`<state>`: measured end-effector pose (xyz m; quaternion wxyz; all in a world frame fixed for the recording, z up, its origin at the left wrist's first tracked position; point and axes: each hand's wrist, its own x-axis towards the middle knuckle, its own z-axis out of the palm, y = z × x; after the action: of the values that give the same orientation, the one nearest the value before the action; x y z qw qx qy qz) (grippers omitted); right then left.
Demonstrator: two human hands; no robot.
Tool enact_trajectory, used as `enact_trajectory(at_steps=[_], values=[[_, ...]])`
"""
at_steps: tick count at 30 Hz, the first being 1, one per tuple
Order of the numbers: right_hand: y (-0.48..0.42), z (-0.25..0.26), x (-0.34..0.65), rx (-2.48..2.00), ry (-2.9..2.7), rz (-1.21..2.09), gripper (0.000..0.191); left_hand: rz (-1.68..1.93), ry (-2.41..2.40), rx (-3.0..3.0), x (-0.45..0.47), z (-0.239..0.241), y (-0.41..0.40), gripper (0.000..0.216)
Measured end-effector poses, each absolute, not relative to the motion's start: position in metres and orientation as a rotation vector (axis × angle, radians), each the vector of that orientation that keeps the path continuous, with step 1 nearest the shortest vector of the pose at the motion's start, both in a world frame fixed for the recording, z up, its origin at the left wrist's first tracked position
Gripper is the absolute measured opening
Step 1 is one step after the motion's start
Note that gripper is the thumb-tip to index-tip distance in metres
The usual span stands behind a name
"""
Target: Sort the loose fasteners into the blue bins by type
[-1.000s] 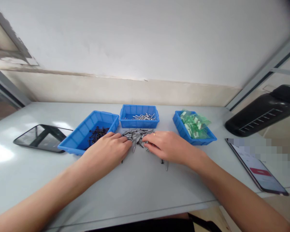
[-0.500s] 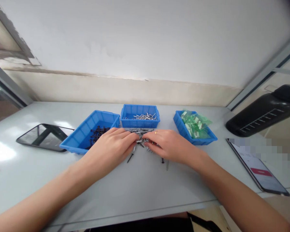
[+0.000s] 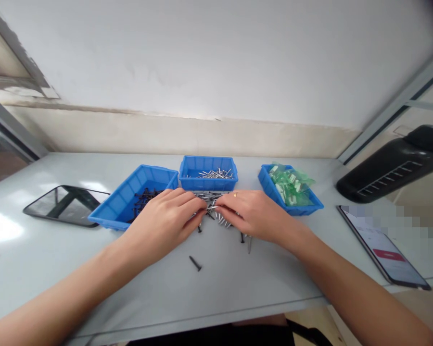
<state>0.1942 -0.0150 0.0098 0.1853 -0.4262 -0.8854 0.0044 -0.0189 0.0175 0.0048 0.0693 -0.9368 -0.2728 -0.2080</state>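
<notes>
My left hand [image 3: 175,211] and my right hand [image 3: 252,214] face each other over a mixed pile of silver nails [image 3: 222,220] and dark screws. Between their fingertips stretches a thin silver nail [image 3: 211,207], with both hands pinched closed at its ends. Part of the pile is hidden under my fingers. A single black screw [image 3: 195,263] lies apart on the table, nearer to me. Left of the pile, a blue bin [image 3: 111,204] contains dark screws [image 3: 144,197]. The blue bin [image 3: 189,184] behind the pile has silver nails in it.
At the right stands another blue bin [image 3: 303,210] with green plastic packets [image 3: 292,185]. A phone [image 3: 386,250] and a large black bottle [image 3: 386,170] are farther right. On the left lies a black-rimmed, glossy flat panel [image 3: 65,206]. A wall closes off the table's back.
A black screw now lies by itself closer to the table's front edge. My fingertips have shifted slightly over the pile, and a silver nail now shows between them.
</notes>
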Motion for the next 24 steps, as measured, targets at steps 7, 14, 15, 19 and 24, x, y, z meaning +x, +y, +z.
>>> enact_trajectory(at_steps=[7, 14, 15, 19, 24], values=[[-0.0166, 0.0076, 0.192, -1.021, -2.404, -0.117, 0.026, -0.614, -0.824, -2.848, -0.0172, 0.0048, 0.0158, 0.017], [-0.017, 0.0088, 0.1922, -0.976, -2.359, -0.173, 0.024, -0.659, -0.813, -2.839, -0.0176, 0.0054, 0.0154, 0.016], [-0.0168, 0.0088, 0.1932, -0.989, -2.357, -0.175, 0.024, -0.681, -0.812, -2.829, -0.0179, 0.0058, 0.0154, 0.016], [-0.0149, 0.0089, 0.1968, -1.106, -2.395, -0.137, 0.023, -0.75, -0.821, -2.798, -0.0188, 0.0082, 0.0144, 0.014], [-0.0141, 0.0092, 0.1921, -1.218, -2.545, 0.039, 0.023, -0.795, -0.751, -2.813, -0.0169, 0.0094, 0.0114, 0.013]])
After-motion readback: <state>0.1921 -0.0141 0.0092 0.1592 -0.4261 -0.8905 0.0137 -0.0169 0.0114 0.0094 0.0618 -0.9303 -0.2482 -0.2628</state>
